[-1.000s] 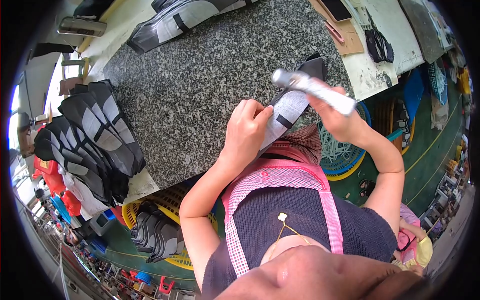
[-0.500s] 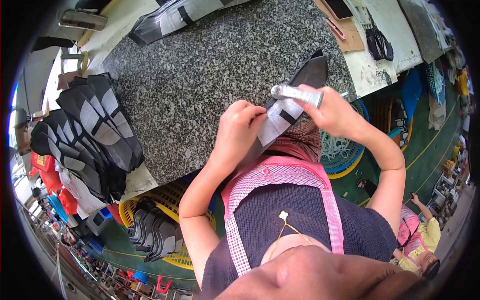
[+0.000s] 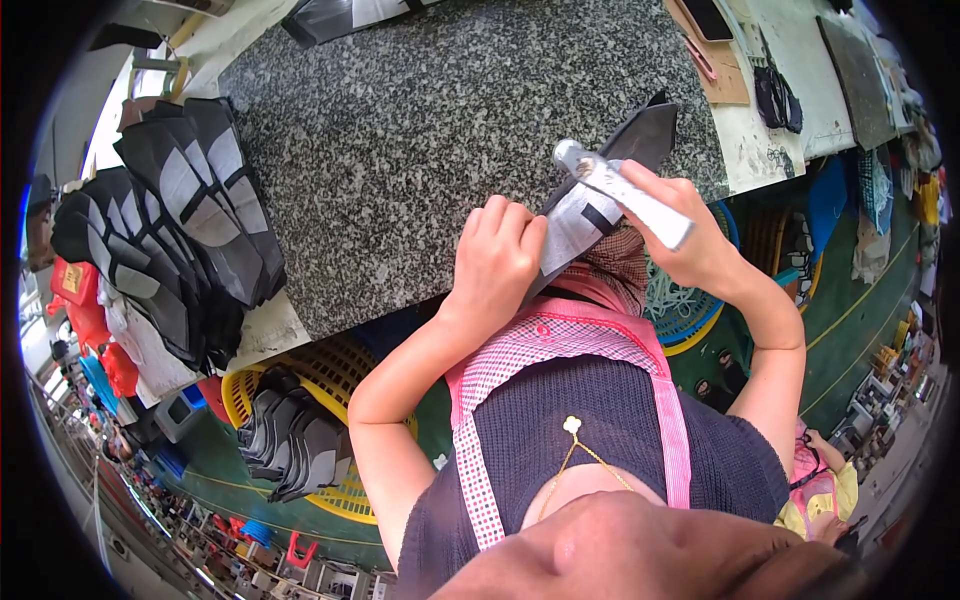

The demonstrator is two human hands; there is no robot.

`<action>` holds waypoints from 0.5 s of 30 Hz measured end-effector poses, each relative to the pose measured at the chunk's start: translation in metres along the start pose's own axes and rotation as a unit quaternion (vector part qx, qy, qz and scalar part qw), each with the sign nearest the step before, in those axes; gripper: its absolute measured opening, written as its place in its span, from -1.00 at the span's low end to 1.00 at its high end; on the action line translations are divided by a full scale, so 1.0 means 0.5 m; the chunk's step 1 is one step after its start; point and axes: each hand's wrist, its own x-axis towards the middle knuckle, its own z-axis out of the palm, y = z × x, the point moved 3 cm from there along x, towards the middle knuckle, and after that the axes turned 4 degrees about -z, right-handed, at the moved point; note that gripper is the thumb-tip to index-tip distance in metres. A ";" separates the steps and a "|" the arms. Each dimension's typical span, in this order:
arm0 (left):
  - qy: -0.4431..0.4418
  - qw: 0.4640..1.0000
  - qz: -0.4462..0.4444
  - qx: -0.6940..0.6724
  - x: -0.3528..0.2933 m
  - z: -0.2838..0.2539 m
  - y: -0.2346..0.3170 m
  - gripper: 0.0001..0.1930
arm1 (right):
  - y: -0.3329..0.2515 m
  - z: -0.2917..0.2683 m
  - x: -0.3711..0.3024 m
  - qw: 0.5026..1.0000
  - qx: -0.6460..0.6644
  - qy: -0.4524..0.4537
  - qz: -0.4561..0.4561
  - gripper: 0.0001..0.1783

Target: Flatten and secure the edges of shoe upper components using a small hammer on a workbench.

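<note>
A metal hammer (image 3: 638,195) with a round, shiny head is gripped in my right hand (image 3: 692,238). It hangs over a black and silver-grey piece (image 3: 568,228) that looks like a shoe upper, with a dark stripe across it. Whether the hammer touches the piece I cannot tell. My left hand (image 3: 500,250) has its fingers closed over the near left end of this piece and keeps it at the front edge of the speckled stone slab (image 3: 400,150). The hand hides part of the piece, and its lower end drops toward my apron.
Similar pieces (image 3: 195,200) lie in overlapping stacks at the left. Another piece (image 3: 345,15) rests at the far edge. A phone (image 3: 707,18), a pink cutter (image 3: 700,60) and black scissors (image 3: 778,98) are at the far right. Below stand a yellow basket (image 3: 350,500) and a blue basket (image 3: 690,315).
The hammer has tilted, its near end swinging down and right. My left fingers have gone from a pinch at the piece's edge to a closed hold over it. The whole view has shifted slightly.
</note>
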 end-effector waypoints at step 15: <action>0.031 0.999 -0.041 -0.020 -0.053 -0.024 -0.022 -0.86 | -0.045 0.051 -0.007 0.973 -0.111 -0.201 0.022 -0.79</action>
